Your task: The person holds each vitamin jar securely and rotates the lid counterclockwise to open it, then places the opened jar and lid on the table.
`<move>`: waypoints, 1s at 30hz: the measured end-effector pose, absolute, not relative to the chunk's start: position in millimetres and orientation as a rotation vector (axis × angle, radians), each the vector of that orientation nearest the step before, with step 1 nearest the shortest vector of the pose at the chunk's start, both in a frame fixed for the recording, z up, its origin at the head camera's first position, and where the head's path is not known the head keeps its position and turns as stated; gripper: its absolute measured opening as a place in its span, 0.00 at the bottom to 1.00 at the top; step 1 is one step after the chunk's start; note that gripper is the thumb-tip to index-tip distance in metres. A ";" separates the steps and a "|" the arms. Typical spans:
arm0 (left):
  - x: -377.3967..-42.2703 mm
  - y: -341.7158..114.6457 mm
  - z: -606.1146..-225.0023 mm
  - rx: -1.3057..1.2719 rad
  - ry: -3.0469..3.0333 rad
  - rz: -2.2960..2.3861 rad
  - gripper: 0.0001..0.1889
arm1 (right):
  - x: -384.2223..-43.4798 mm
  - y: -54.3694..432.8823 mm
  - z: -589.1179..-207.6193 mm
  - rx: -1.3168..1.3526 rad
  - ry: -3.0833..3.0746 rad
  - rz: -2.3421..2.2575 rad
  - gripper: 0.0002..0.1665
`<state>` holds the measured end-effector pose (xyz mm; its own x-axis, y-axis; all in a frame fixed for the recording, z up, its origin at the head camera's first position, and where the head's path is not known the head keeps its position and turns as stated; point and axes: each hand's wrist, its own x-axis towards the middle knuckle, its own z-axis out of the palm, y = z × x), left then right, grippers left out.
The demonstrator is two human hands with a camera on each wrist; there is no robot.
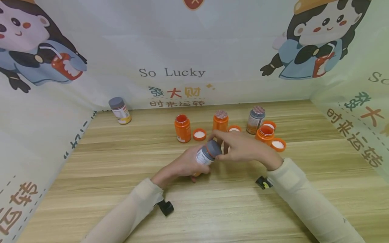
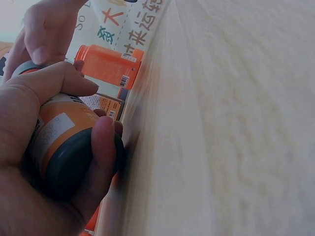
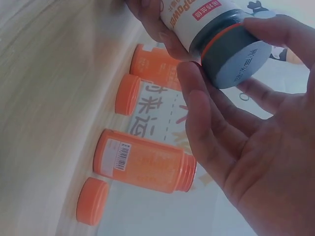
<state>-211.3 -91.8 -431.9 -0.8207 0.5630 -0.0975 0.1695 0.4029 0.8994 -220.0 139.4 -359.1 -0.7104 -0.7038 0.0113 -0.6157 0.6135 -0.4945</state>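
Observation:
My left hand (image 1: pixel 189 162) grips a supplement bottle (image 1: pixel 203 158) with a white and orange label and a dark base, tilted over the table. In the left wrist view, the thumb and fingers wrap round the bottle (image 2: pixel 61 118) near its base. My right hand (image 1: pixel 244 146) reaches in from the other side, holding the grey screw cap (image 1: pixel 214 147) between thumb and fingertips. Up close in the right wrist view, the cap (image 3: pixel 238 56) sits on the bottle neck, and a thin orange ring shows below it.
Behind the hands stand an open orange bottle (image 1: pixel 183 131), an orange bottle with a foil-covered mouth (image 1: pixel 220 122), a grey one with foil (image 1: pixel 254 122) and another open orange bottle (image 1: pixel 264 135). Orange lids (image 1: pixel 199 134) lie beside them. A grey-capped bottle (image 1: pixel 121 113) stands far left.

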 end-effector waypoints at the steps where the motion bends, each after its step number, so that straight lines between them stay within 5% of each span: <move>1: -211.1 -91.9 -431.8 0.631 2.281 1.394 0.30 | -220.2 140.1 -359.1 -1.102 2.645 -0.721 0.30; 17: -209.1 -86.8 -426.7 0.614 2.292 1.368 0.30 | -223.8 167.1 -333.7 -1.065 2.811 -0.739 0.30; 30: -227.8 -46.0 -411.9 0.466 2.055 1.705 0.36 | -226.5 191.1 -316.2 -0.760 2.992 -0.934 0.32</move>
